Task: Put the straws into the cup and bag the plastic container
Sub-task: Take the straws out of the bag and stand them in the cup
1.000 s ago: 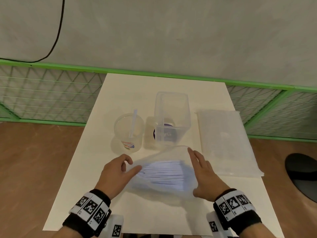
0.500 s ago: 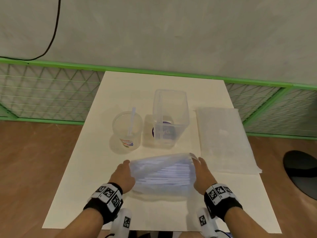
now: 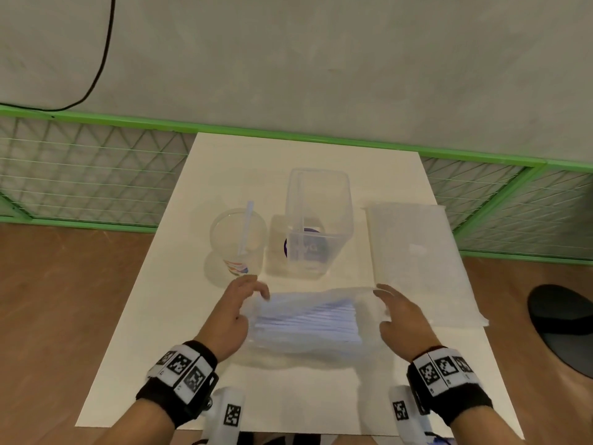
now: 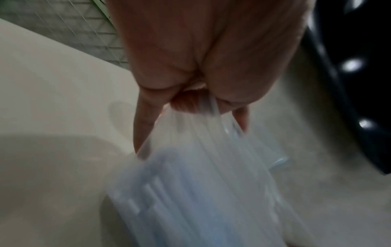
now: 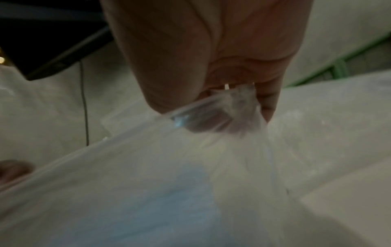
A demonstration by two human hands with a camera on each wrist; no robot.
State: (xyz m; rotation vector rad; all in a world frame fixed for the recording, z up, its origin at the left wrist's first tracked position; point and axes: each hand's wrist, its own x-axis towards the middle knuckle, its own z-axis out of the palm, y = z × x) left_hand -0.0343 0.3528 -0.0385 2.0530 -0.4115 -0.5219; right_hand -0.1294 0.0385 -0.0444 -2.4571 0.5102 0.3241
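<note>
From the head camera, we see the cup [image 3: 238,239] holding one straw [image 3: 245,228] beside the upright plastic container [image 3: 316,220]; flat bags [image 3: 417,261] lie right. At the left wrist, our left hand [image 4: 201,66] pinches the straw packet [image 4: 201,192]. At the right wrist, our right hand [image 5: 211,58] clamps its other end.

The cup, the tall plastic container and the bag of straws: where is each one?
cup [image 3: 238,242]: head view, on its clear side wall.
plastic container [image 3: 319,200]: head view, on its upper wall.
bag of straws [image 3: 308,319]: head view, on the straws showing through the film.
</note>
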